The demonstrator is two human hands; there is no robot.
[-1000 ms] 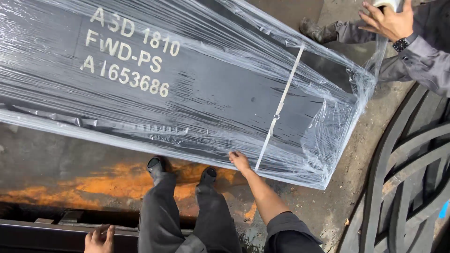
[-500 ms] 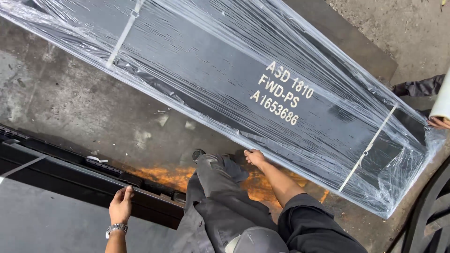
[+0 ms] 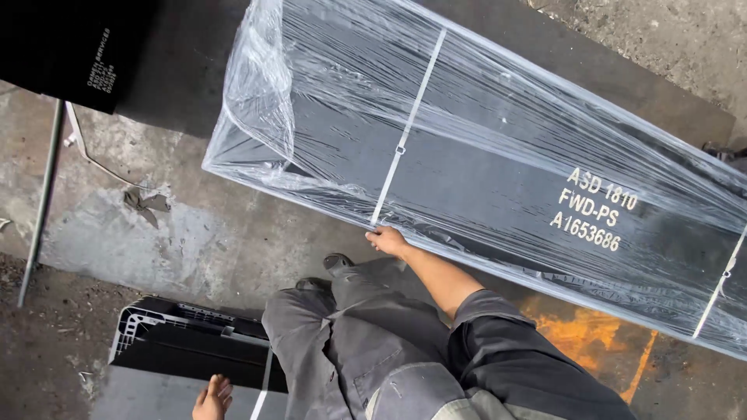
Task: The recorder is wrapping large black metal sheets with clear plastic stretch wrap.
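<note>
Head view: my right hand [image 3: 387, 240] rests on the near long edge of the wrapped black panel [image 3: 498, 187], fingers curled at the point where the white strap [image 3: 405, 140] crosses that edge. Can't tell whether it's gripping or just pressing. The panel lies flat on the concrete floor [image 3: 187, 233], running diagonally from upper left to lower right and out of frame on the right. The plastic film is bunched loose at its left end. My left hand [image 3: 212, 398] is down at the bottom edge, fingers spread, touching a grey-framed black panel [image 3: 194, 346] beside my left leg. Bare floor lies between the two panels. A thin pole [image 3: 43, 194] crosses the floor far left. Orange stain [image 3: 583, 334] sits just under the wrapped panel's near edge, to my right.
</note>
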